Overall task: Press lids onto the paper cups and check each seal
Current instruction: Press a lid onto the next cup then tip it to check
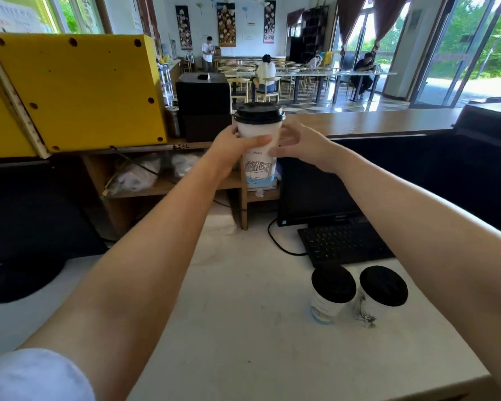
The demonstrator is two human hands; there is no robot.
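As the left hand (232,146) grips the cup (260,169), the right hand (305,146) splays alongside.

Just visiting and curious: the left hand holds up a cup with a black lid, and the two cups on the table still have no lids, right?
No. The head view shows the left table cup and the right table cup both wearing black lids. The left hand does hold up the raised cup with a black lid.

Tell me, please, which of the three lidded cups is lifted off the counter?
The bridge-print cup, gripped by the left hand; the other two cups stand side by side on the white counter.
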